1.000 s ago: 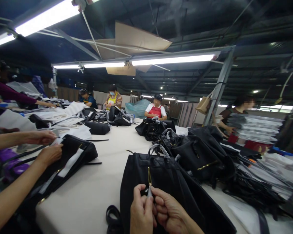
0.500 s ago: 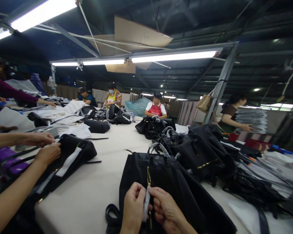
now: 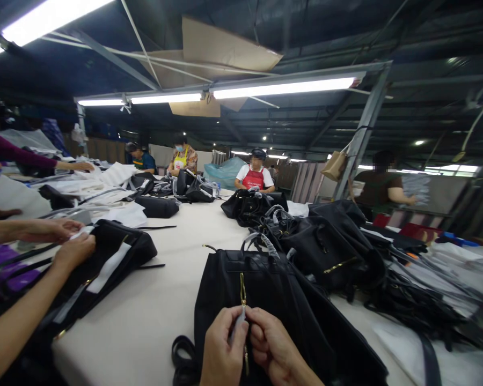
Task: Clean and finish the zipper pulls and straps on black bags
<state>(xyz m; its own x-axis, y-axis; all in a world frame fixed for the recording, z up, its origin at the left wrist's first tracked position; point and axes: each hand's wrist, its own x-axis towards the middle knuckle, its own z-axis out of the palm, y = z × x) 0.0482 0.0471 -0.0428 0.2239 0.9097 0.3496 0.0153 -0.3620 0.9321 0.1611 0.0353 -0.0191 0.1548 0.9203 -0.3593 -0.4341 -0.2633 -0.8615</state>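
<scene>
Pinch unchanged: my left grip and right grip stayed clenched on the thin pale strip, which showed shorter than a moment earlier, at the gold zip of the soft, matte black bag lying flat on the smooth cream counter just before me. Beyond, more black bags lay heaped.

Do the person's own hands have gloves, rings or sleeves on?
No. The left hand and the right hand are both bare: no gloves, no rings or watch showing, and no sleeve reaches the wrists in view.
</scene>
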